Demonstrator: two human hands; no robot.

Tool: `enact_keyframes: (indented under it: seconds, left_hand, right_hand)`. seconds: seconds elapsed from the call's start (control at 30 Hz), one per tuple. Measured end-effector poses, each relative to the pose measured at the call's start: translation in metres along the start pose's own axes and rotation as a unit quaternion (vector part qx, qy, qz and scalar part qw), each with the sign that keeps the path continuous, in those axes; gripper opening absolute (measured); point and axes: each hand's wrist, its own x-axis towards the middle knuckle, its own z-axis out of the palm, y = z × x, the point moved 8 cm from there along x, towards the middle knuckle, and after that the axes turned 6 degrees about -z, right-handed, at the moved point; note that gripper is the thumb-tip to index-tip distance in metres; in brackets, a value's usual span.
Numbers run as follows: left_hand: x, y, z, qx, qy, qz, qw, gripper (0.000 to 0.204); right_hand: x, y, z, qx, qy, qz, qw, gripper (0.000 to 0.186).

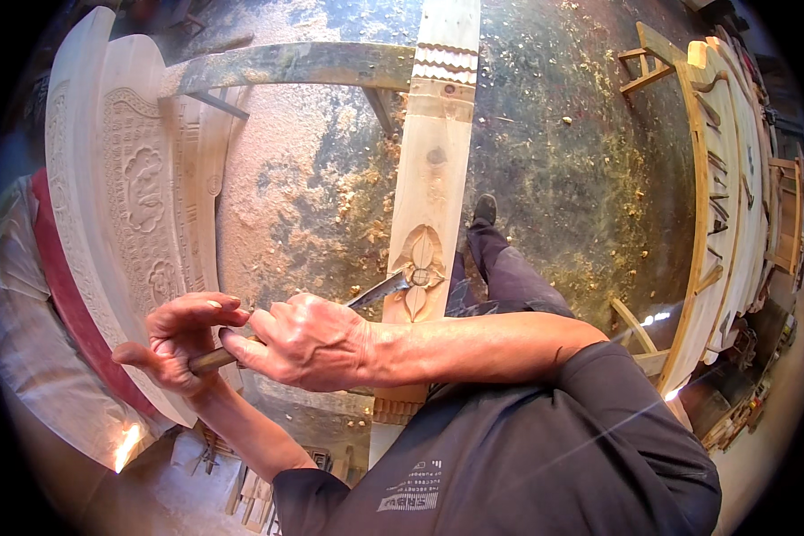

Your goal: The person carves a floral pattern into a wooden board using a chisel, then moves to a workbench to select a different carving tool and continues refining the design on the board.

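Observation:
A carving chisel runs across in front of me, its metal blade (379, 290) meeting a carved flower (418, 275) on a long pale wooden beam (429, 179). My right hand (308, 344) is closed around the chisel. Part of the wooden handle (212, 360) sticks out on the left, and its end meets the palm of my left hand (176, 339). That hand's thumb stands out to the side and its fingers curve without wrapping the handle. Smooth leaf shapes spread above and below the flower's round centre. My right forearm crosses over the near part of the beam.
Tall carved pale panels (134, 179) stand at left beside a red strip (71, 295). A wooden trestle (294, 70) meets the beam at the far side. Boards with tools (715, 205) line the right. Shavings litter the floor (554, 161). More hand tools (257, 500) lie at lower left.

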Motion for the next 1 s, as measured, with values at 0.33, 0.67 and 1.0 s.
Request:
enact_keyframes:
  seconds: [0.33,0.67,1.0]
  left_hand:
    - [-0.015,0.003,0.001,0.015,0.062,0.021,0.998,0.130]
    - [-0.024,0.007,0.003,0.028,0.080,0.063,0.994,0.133]
    - [-0.041,0.014,0.006,0.066,0.153,0.085,0.982,0.131]
  right_hand:
    - [-0.004,0.000,-0.002,0.016,0.003,-0.008,1.000,0.033]
    - [-0.006,-0.003,-0.004,0.026,-0.010,-0.023,0.999,0.033]
    - [-0.009,-0.010,-0.014,0.025,0.002,-0.054,0.998,0.036]
